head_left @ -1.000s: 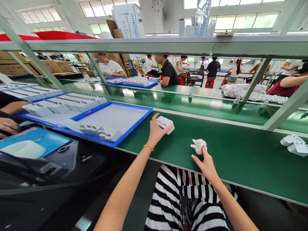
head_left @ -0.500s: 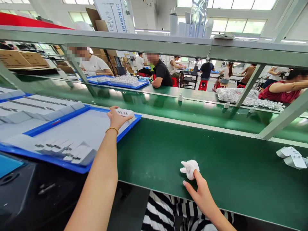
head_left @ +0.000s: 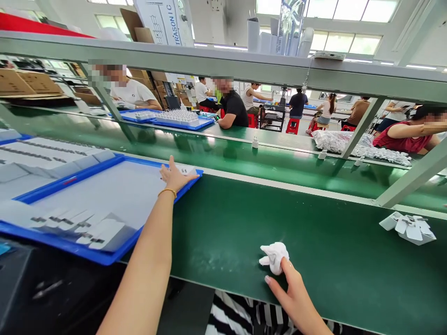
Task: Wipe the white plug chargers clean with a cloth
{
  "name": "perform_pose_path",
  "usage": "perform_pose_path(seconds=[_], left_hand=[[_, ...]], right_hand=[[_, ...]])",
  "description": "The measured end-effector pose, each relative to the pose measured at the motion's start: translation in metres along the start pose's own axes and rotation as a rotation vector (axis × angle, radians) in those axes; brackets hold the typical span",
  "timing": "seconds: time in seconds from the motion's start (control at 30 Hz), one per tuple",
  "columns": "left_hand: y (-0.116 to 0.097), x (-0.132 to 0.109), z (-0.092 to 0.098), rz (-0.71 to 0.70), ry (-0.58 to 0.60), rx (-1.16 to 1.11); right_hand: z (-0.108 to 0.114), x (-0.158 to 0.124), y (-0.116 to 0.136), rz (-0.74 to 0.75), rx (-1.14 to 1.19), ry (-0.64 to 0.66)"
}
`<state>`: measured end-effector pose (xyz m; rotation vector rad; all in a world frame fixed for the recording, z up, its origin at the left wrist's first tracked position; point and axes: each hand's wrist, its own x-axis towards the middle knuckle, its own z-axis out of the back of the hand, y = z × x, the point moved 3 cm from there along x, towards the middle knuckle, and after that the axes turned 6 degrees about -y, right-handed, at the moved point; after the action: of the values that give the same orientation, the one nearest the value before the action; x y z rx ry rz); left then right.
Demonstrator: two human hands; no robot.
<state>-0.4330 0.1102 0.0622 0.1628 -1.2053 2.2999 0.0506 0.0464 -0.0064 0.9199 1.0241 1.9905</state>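
Note:
My left hand (head_left: 173,177) reaches over the far right corner of a blue-rimmed tray (head_left: 159,162). Its fingers are spread, beside a small row of white boxy pieces (head_left: 185,170) lying in that corner; the hand partly hides them. More white pieces with dark marks (head_left: 94,228) lean together along the tray's near side. On the green bench, my right hand (head_left: 291,293) has its index fingertip against a crumpled white cloth (head_left: 275,257). The thumb is held apart from the cloth, and the other fingers are mostly hidden.
A cluster of white pieces (head_left: 408,228) lies at the right of the bench (head_left: 230,218). Another tray of white pieces (head_left: 52,156) stands at the left. Across the belt, small white adapter-like items (head_left: 255,142) stand singly. Sloping frame posts (head_left: 363,125) rise beyond; several people sit farther back.
My left hand has opened off the white pieces, leaving them in the tray's corner. My right hand stays by the cloth. The view has shifted slightly, bringing the right cluster farther in.

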Motion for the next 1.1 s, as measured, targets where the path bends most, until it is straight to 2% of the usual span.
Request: perform_pose_path(seconds=[0.1,0.2,0.27,0.33,0.4,0.43,0.47,0.57,0.6,0.63,0.7,0.77,0.83,0.9,0.97,1.0,1.1], left_hand=[[-0.026,-0.020,-0.007,-0.181,-0.028,0.005],[-0.062,-0.066,-0.022,-0.389,-0.027,-0.083],[-0.089,-0.113,-0.034,-0.495,0.079,-0.131],[-0.115,-0.172,-0.040,-0.677,0.229,-0.131],[-0.134,-0.237,-0.037,-0.889,0.389,-0.108],[-0.138,-0.267,-0.034,-0.950,0.458,-0.116],[-0.139,-0.294,-0.030,-0.960,0.515,-0.130],[-0.126,-0.352,-0.025,-0.775,0.715,-0.232],[-0.120,-0.363,-0.026,-0.730,0.778,-0.285],[-0.115,-0.370,-0.027,-0.681,0.781,-0.329],[-0.106,-0.371,-0.031,-0.543,0.703,-0.423],[-0.101,-0.366,-0.034,-0.392,0.660,-0.527],[-0.099,-0.360,-0.036,-0.279,0.682,-0.617],[-0.100,-0.358,-0.035,-0.237,0.698,-0.653],[-0.102,-0.360,-0.031,-0.266,0.700,-0.632],[-0.102,-0.361,-0.030,-0.291,0.699,-0.612],[-0.104,-0.364,-0.026,-0.336,0.696,-0.572]], right_hand=[[0.003,0.004,0.005,0.004,-0.004,0.001],[0.005,0.009,0.009,0.035,0.016,0.021],[0.005,0.012,0.011,0.041,0.047,0.013],[0.005,0.014,0.010,0.030,0.108,-0.041],[0.005,0.015,0.008,0.004,0.208,-0.138],[0.008,0.015,0.006,-0.014,0.266,-0.207],[0.011,0.013,0.003,-0.034,0.321,-0.280],[0.034,0.006,-0.004,-0.061,0.414,-0.435],[0.047,0.005,-0.005,-0.047,0.409,-0.455],[0.062,0.005,-0.005,-0.023,0.388,-0.463],[0.103,0.011,-0.007,0.042,0.301,-0.500],[0.152,0.025,-0.012,0.082,0.164,-0.564],[0.207,0.044,-0.025,0.049,0.021,-0.678],[0.264,0.061,-0.046,-0.063,-0.165,-0.826],[0.317,0.070,-0.070,-0.304,-0.465,-0.952],[0.339,0.071,-0.081,-0.446,-0.614,-0.969],[0.382,0.073,-0.109,-0.552,-0.653,-0.901]])
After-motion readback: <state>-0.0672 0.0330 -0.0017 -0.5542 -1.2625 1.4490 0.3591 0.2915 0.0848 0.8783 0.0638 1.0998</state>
